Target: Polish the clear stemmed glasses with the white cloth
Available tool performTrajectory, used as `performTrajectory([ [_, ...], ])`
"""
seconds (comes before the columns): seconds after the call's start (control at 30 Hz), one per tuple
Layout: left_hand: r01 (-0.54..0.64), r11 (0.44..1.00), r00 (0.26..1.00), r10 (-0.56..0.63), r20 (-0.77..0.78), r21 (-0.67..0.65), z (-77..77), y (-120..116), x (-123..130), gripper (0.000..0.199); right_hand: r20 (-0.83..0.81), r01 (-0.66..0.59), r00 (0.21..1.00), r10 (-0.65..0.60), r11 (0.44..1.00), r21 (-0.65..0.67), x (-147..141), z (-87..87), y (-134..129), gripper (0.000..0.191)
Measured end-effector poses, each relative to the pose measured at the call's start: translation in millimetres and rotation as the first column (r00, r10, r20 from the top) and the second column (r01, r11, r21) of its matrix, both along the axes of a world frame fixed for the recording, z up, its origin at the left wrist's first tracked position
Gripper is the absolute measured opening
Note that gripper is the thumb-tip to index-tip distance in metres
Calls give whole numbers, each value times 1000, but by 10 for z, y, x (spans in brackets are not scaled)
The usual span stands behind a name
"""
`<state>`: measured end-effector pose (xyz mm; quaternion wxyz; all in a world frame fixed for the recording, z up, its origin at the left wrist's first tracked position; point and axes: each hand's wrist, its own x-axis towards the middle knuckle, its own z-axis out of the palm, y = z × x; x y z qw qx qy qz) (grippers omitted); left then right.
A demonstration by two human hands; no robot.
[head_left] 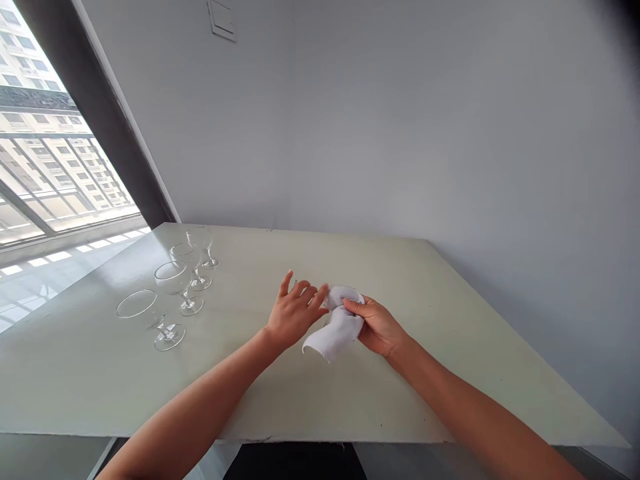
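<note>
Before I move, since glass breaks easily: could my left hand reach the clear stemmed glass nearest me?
Probably: nothing seems to stand between your left hand and that clear stemmed glass, though the fingers, beside the white cloth, may need freeing first.

A rumpled white cloth (pixel 337 335) hangs against a clear glass (pixel 353 290).

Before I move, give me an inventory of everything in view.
Stemmed glasses: four, clear, table's left side
Partly hidden glass: one, clear, at the cloth
Cloth: one, white, in right hand
Table: one, pale green-grey, centre
Walls: two, grey, behind table
Switch plate: one, grey, upper wall
Window: one, dark-framed, left
Railing and buildings: pale, outside
Object below table edge: one, black
Left hand: beside cloth
Right hand: gripping cloth
</note>
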<state>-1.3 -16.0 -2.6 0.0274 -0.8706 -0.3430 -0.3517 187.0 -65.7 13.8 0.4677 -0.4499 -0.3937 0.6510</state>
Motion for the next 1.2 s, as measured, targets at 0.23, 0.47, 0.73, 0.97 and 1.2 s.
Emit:
performTrajectory([
  [0.23,82,909,982,-145,-125,-409,42,33,-84,37,466,-299,864,193,940,164,120,89,-23,21],
  [0.47,-1,999,993,5,-114,39,22,14,-21,31,46,-8,999,6,999,45,1,-14,-53,27],
  [0.73,78,967,982,-116,-147,-242,50,-2,-54,33,300,-170,946,126,977,125,129,38,-76,25],
  [0.97,98,991,990,-107,-93,-95,74,-16,-42,27,271,-172,955,123,972,162,34,66,-191,25],
  [1.2,38,984,986,-65,-151,-175,94,-9,-74,30,220,-122,970,105,990,64,65,-58,-95,26],
])
